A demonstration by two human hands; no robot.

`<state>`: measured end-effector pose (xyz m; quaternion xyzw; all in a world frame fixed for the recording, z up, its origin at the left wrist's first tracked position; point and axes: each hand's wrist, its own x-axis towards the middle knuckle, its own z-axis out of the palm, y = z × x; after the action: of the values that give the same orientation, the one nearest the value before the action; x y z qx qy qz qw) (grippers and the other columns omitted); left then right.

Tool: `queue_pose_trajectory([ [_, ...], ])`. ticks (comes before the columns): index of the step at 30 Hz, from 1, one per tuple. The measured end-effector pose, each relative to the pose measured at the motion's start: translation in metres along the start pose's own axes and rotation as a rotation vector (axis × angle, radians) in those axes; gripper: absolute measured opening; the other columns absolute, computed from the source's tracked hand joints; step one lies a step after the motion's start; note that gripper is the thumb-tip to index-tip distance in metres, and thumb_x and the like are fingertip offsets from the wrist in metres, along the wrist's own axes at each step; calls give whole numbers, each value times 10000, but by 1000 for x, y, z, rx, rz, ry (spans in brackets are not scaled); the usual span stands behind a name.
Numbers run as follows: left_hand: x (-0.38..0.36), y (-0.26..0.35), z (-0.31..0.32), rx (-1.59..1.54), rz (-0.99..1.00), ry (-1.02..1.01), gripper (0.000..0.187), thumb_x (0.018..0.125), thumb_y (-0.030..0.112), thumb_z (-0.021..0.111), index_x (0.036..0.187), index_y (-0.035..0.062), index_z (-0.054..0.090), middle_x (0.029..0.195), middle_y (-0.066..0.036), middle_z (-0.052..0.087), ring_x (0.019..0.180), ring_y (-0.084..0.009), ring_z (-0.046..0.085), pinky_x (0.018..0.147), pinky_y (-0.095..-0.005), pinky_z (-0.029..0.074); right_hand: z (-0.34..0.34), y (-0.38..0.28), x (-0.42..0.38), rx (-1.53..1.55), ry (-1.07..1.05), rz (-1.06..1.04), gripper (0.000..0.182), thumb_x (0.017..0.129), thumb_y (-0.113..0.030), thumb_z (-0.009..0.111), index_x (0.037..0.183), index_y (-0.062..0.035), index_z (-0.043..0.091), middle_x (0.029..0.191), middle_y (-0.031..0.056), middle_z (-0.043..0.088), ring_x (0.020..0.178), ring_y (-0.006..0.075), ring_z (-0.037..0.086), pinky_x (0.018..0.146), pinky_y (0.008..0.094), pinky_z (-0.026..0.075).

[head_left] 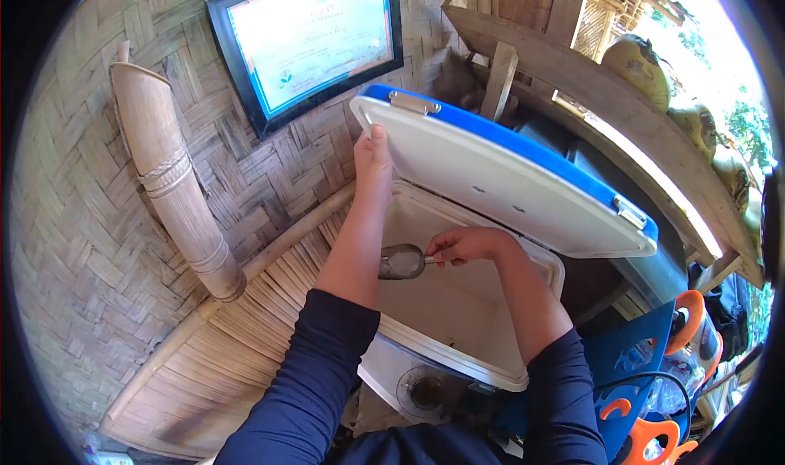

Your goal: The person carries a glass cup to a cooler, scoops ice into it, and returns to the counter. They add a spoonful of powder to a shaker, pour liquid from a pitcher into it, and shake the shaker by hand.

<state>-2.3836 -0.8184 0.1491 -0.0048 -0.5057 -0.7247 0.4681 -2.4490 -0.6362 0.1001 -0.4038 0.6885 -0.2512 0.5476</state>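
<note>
My left hand (374, 158) grips the left edge of a raised cooler lid (499, 179), white inside with a blue rim and metal latches; its thumb lies on the white underside. Below the lid stands the white cooler box (458, 301), open at the top. My right hand (462, 246) is closed around the handle of a metal scoop (402, 262), held over the cooler's opening. Something pale and whitish lies in the scoop. The left end of the scoop is partly hidden behind my left forearm.
A glass (425, 390) with dark contents stands just in front of the cooler. A bamboo tube (176, 179) and a framed certificate (315, 44) hang on the woven wall. Green coconuts (638, 69) sit behind a wooden rail. Blue and orange items (646, 367) are at lower right.
</note>
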Motion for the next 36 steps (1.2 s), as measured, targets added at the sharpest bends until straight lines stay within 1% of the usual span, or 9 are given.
queue_pose_trajectory([
  [5,3,3,-2,-9,94,12,575,855,533,531,1058,-4,560,951,-63,614,878,-118,546,786,-271,425,6,-1,-21,25,68,31,238,894,-206,532,1102,-93,556,840,-17,552,611,61,380,559,207,345],
  [13,5,-2,3,-33,48,30,545,860,514,536,1015,-8,574,935,-76,614,877,-135,545,790,-274,422,39,-6,-73,235,345,-29,236,900,-206,536,1100,-82,555,795,-23,547,594,48,384,542,199,349],
  [17,4,-1,1,0,54,-44,467,925,433,464,1097,5,534,1007,-70,590,941,-123,530,837,-271,406,66,-22,-99,220,499,-32,245,895,-206,545,1102,-75,558,773,-26,547,600,49,400,538,197,351],
  [20,3,0,3,11,17,-29,479,914,446,480,1085,2,536,987,-68,593,905,-117,532,815,-269,412,100,-28,-116,243,604,-56,234,895,-202,546,1082,-63,572,781,-20,553,612,43,418,539,193,350],
  [22,1,3,5,-46,39,12,537,858,487,556,1052,-14,552,952,-84,610,893,-139,546,806,-283,421,130,-37,-127,161,837,49,222,893,-191,553,1053,-40,583,796,-11,558,662,51,462,570,201,376],
  [23,1,3,5,-50,32,8,537,858,487,556,1052,-14,552,952,-84,610,893,-139,546,806,-283,421,144,-36,-132,166,842,56,222,893,-191,553,1053,-40,583,796,-11,558,662,51,462,570,201,376],
  [25,2,0,6,-65,58,31,518,861,472,562,1052,-9,553,957,-80,606,891,-136,545,806,-279,419,172,-30,-144,217,934,-53,216,891,-168,560,1035,-8,579,819,1,570,725,66,500,627,221,416],
  [28,2,1,6,-89,64,3,498,868,454,560,1058,-6,550,969,-80,602,893,-134,544,810,-278,418,210,-19,-164,233,1006,-100,222,889,-151,568,1032,18,563,836,7,572,775,79,516,682,243,439],
  [36,-2,7,9,-125,73,3,441,886,395,554,1070,-5,547,987,-75,601,912,-134,545,819,-275,419,311,-17,-213,369,1079,-53,178,890,-107,568,1002,31,554,776,-2,556,722,46,496,635,202,422],
])
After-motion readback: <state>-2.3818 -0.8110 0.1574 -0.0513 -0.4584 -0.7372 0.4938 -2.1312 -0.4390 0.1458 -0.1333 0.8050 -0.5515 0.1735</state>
